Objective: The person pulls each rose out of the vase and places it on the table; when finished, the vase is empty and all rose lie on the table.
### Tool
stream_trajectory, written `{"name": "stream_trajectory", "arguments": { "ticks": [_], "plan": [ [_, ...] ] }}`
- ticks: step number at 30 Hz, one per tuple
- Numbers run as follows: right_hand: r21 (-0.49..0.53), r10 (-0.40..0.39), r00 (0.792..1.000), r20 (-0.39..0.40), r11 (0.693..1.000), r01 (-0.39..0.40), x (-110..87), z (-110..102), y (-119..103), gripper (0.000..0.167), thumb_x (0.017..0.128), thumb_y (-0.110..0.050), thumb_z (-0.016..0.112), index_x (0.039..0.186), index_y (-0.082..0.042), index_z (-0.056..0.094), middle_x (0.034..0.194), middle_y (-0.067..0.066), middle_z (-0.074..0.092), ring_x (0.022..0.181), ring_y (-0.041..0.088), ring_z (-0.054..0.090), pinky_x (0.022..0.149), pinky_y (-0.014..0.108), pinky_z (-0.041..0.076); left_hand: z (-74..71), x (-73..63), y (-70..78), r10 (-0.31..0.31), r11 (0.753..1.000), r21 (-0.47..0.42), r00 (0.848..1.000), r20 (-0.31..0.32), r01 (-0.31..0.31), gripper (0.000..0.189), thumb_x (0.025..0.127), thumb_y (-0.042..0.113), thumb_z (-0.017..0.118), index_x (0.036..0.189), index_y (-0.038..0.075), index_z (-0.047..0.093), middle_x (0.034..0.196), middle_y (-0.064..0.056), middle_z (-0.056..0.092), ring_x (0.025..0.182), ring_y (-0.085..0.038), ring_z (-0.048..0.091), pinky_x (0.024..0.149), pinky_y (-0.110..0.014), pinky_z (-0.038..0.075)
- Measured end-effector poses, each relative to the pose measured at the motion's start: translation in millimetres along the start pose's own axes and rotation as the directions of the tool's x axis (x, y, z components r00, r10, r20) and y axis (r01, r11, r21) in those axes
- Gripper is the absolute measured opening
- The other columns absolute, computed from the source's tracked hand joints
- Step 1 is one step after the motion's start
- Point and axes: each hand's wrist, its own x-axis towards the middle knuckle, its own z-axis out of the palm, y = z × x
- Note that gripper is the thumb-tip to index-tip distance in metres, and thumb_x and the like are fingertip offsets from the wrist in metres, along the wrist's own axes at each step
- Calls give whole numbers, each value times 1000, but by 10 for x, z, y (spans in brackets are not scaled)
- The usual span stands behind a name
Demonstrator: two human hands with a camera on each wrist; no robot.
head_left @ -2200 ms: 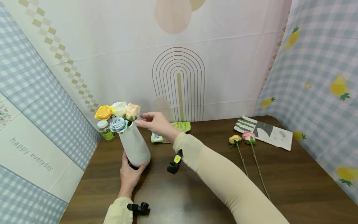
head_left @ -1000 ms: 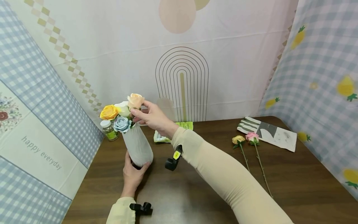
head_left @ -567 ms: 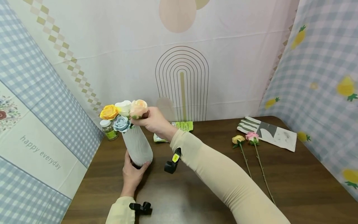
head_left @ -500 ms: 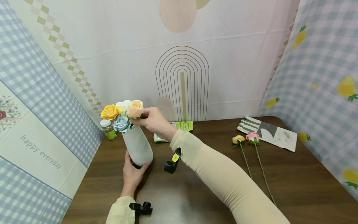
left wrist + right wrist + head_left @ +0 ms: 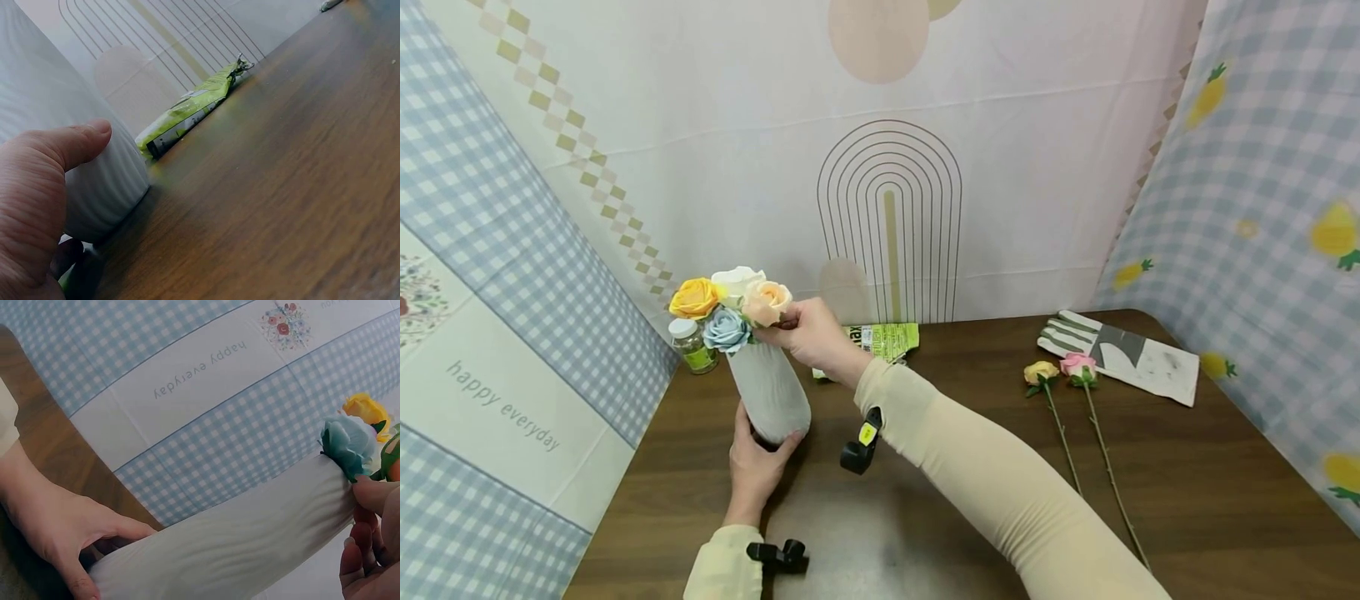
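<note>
A white ribbed vase [image 5: 769, 392] stands on the brown table, holding a yellow rose [image 5: 695, 297], a blue rose [image 5: 727, 329], a white rose [image 5: 737, 282] and a peach rose [image 5: 767, 302]. My left hand [image 5: 754, 467] grips the vase low down; the left wrist view shows the thumb [image 5: 87, 142] lying along its side. At the vase's mouth, my right hand [image 5: 820, 337] pinches the peach rose just under its head. The right wrist view has the blue rose [image 5: 350, 444] at the rim, beside my right fingertips [image 5: 365, 487]. The stems inside the vase are hidden.
Behind the vase at left is a small jar [image 5: 694, 348] with a white lid. A green packet [image 5: 887, 337] lies behind my right hand. To the right are a small yellow rose [image 5: 1041, 372], a pink rose [image 5: 1078, 367] and a white-and-grey glove [image 5: 1131, 354].
My right hand took hold of the peach rose, raised it, then lowered it and turned its bloom toward the front. My left hand has kept its grip on the vase.
</note>
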Motion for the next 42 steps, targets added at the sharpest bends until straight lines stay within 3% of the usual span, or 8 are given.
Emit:
{"name": "stream_trajectory", "arguments": {
  "ticks": [5, 10, 17, 25, 30, 36, 42],
  "plan": [
    [10, -15, 1000, -8, 1000, 15, 12, 5, 25, 24, 82, -11, 77, 105, -7, 75, 105, 3, 71, 92, 8, 65, 75, 25, 53, 8, -7, -8, -7, 1000, 1, 1000, -6, 7, 106, 70, 37, 86, 152, 34, 20, 143, -12, 44, 126, -31, 45, 99, -50, 37],
    [106, -87, 996, -38, 990, 90, 30, -25, -46, 28, 84, -8, 75, 111, -2, 72, 109, 6, 70, 98, 9, 64, 80, 25, 52, 20, -6, -11, -7, 1000, 9, 1000, -8, 7, 106, 70, 37, 86, 152, 34, 21, 143, -11, 45, 126, -30, 46, 98, -50, 37],
    [274, -137, 989, -50, 951, 145, 22, -40, -204, 29, 90, -6, 66, 118, 1, 66, 107, 15, 70, 91, 19, 67, 88, 45, 50, 1, 0, 5, -4, 1000, 9, 1000, -4, 4, 106, 70, 38, 86, 153, 32, 20, 143, -12, 44, 127, -31, 45, 99, -51, 36],
    [204, -101, 994, -45, 973, 108, 13, -29, -111, 25, 87, -9, 71, 111, -1, 72, 104, 8, 71, 97, 10, 65, 83, 28, 52, -8, -8, -1, -11, 1000, -2, 1000, -7, 11, 106, 69, 37, 87, 152, 34, 21, 143, -11, 45, 126, -30, 46, 99, -49, 36],
    [175, -91, 995, -46, 980, 97, 38, -47, -52, 21, 86, -10, 72, 105, 0, 74, 99, 8, 72, 94, 10, 65, 80, 27, 53, 1, -2, 8, -13, 1000, -5, 1000, -7, 13, 104, 69, 38, 87, 151, 34, 23, 141, -11, 46, 125, -30, 46, 98, -49, 37],
    [72, -131, 989, -75, 988, 136, 52, -65, -12, 18, 86, -17, 73, 95, -1, 76, 91, 5, 73, 86, 7, 64, 75, 27, 54, 9, 3, 3, -19, 1000, -1, 1000, -11, 19, 104, 69, 39, 86, 151, 36, 23, 141, -10, 46, 125, -28, 46, 99, -48, 37],
    [62, -213, 968, -136, 973, 223, 34, -101, -51, 19, 87, -16, 72, 93, 2, 75, 92, 9, 72, 82, 9, 64, 72, 29, 54, 7, 2, -2, -21, 1000, 11, 1000, -18, 21, 104, 68, 38, 87, 151, 34, 24, 141, -10, 46, 125, -30, 46, 99, -49, 36]
  ]
}}
